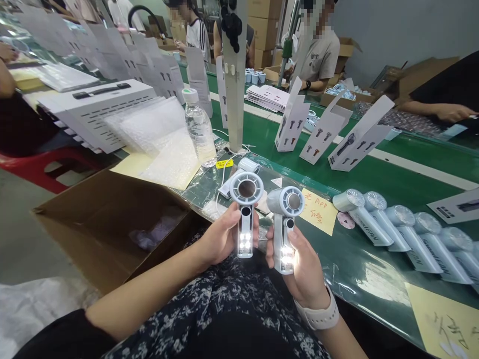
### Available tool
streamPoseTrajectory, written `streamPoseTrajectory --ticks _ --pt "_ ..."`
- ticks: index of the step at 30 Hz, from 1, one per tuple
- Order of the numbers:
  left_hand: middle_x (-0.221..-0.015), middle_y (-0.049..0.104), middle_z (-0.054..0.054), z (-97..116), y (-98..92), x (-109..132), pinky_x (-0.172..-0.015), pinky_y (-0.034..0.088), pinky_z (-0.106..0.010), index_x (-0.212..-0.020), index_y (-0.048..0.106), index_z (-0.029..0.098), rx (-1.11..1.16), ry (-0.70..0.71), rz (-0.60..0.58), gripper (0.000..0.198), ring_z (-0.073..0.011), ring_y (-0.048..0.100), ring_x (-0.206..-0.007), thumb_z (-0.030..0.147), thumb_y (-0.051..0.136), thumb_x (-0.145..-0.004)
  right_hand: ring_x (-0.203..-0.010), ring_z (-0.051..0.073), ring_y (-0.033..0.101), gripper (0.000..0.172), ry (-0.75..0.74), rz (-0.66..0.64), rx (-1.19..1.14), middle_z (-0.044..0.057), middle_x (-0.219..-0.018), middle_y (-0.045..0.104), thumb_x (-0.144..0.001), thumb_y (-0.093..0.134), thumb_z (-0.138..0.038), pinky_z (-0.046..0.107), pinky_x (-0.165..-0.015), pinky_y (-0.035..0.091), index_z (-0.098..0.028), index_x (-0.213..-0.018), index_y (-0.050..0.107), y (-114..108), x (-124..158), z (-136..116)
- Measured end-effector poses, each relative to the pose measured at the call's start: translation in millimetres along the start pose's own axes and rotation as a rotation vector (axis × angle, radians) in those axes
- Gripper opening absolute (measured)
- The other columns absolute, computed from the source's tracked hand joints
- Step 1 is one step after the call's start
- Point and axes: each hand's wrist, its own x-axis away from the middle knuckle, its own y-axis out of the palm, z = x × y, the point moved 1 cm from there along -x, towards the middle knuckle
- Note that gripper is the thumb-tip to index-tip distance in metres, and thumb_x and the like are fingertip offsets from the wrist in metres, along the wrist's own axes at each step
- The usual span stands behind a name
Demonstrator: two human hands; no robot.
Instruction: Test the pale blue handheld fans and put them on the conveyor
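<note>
Two light-blue handheld fans are held upright in front of my body, side by side and a little apart. My left hand (220, 234) is closed around the handle of the left fan (245, 214), its thumb beside the round dark button. Wrapped round the right fan (282, 224) is my right hand (305, 264), with the thumb close to that fan's button. Lights glow brightly on the lower handles of both. Behind the left fan, another blue fan (249, 165) lies on the table, partly hidden.
Several blue fans (400, 217) lie in a row at the right. Open white boxes (294, 119) stand on the green conveyor belt (258, 134). A water bottle (200, 129), bubble-wrap bags (168, 159) and a metal post (235, 99) are ahead left. A cardboard box (105, 224) sits below. People work across the belt.
</note>
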Motion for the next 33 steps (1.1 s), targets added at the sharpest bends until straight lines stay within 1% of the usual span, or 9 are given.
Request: streamPoseTrajectory --ticks 2,8,13,17,20,23,26,29,33 --pt "-0.078 0.062 -0.003 -2 -1.1 -1 -0.055 0.051 -0.030 -0.105 0.057 0.017 0.017 -0.005 0.011 0.042 -0.0165 0.059 -0.061 0.055 0.062 -0.085 -0.056 0.013 0.057 0.030 0.006 -0.009 -0.010 0.002 -0.081 0.064 -0.086 0.065 -0.047 0.026 -0.048 0.051 -0.018 -0.093 0.064 0 0 1" --pt "-0.072 0.057 0.001 -7 -4.7 -3 -0.048 0.048 -0.024 -0.100 0.058 0.017 -0.073 0.011 0.033 0.048 -0.0116 0.055 -0.053 0.060 0.067 -0.080 -0.055 0.012 0.056 0.028 -0.007 -0.027 0.004 0.002 -0.081 0.064 -0.088 0.062 -0.046 0.025 -0.046 0.050 -0.018 -0.090 0.063 1 -2 5" --pt "-0.071 0.054 0.003 -8 -5.5 -2 -0.045 0.046 -0.023 -0.097 0.054 0.018 -0.237 0.107 0.042 0.049 -0.0098 0.051 -0.049 0.062 0.065 -0.081 -0.052 0.011 0.055 0.026 -0.036 -0.014 0.005 0.001 -0.078 0.064 -0.089 0.062 -0.045 0.023 -0.043 0.048 -0.020 -0.096 0.060 3 -1 5" --pt "-0.072 0.057 0.003 -7 -4.7 -2 -0.049 0.046 -0.025 -0.106 0.049 0.019 -0.339 0.059 0.099 0.047 -0.0121 0.053 -0.052 0.055 0.068 -0.082 -0.049 0.011 0.055 0.029 -0.046 -0.003 -0.075 0.000 -0.078 0.066 -0.090 0.061 -0.050 0.022 -0.043 0.048 -0.023 -0.102 0.060 4 -1 2" --pt "-0.080 0.062 0.000 -6 -4.8 0 -0.055 0.047 -0.027 -0.115 0.046 0.020 -0.344 -0.027 0.130 0.052 -0.0152 0.059 -0.060 0.046 0.074 -0.080 -0.063 0.016 0.065 0.038 -0.023 0.026 -0.145 0.004 -0.084 0.071 -0.088 0.060 -0.058 0.028 -0.057 0.057 -0.021 -0.095 0.068 2 -2 -1" --pt "-0.095 0.068 -0.006 -1 -3.9 5 -0.061 0.051 -0.032 -0.121 0.043 0.021 -0.252 -0.091 0.068 0.047 -0.0188 0.065 -0.067 0.048 0.062 -0.088 -0.078 0.024 0.071 0.041 -0.012 0.018 -0.136 0.007 -0.091 0.076 -0.084 0.066 -0.058 0.041 -0.075 0.061 -0.021 -0.101 0.074 2 0 -5" --pt "-0.106 0.070 -0.010 9 -1.3 12 -0.073 0.055 -0.039 -0.129 0.041 0.022 -0.207 -0.098 -0.021 0.044 -0.0244 0.071 -0.080 0.043 0.053 -0.093 -0.082 0.028 0.073 0.037 -0.012 -0.026 -0.110 0.009 -0.101 0.078 -0.082 0.071 -0.052 0.045 -0.076 0.061 -0.022 -0.102 0.077 4 4 -10" --pt "-0.113 0.070 -0.012 23 4.3 17 -0.078 0.055 -0.039 -0.129 0.041 0.021 -0.240 -0.091 -0.084 0.046 -0.0283 0.072 -0.094 0.038 0.060 -0.091 -0.085 0.028 0.074 0.031 -0.036 -0.021 -0.092 0.009 -0.103 0.078 -0.083 0.072 -0.047 0.045 -0.078 0.061 -0.023 -0.101 0.078 4 9 -16" --pt "-0.107 0.072 -0.012 34 14.0 19 -0.081 0.055 -0.040 -0.130 0.043 0.021 -0.192 -0.116 -0.126 0.056 -0.0292 0.072 -0.097 0.037 0.072 -0.085 -0.085 0.029 0.072 0.026 -0.056 -0.004 -0.069 0.009 -0.098 0.077 -0.088 0.065 -0.043 0.047 -0.082 0.059 -0.023 -0.100 0.077 5 13 -20"
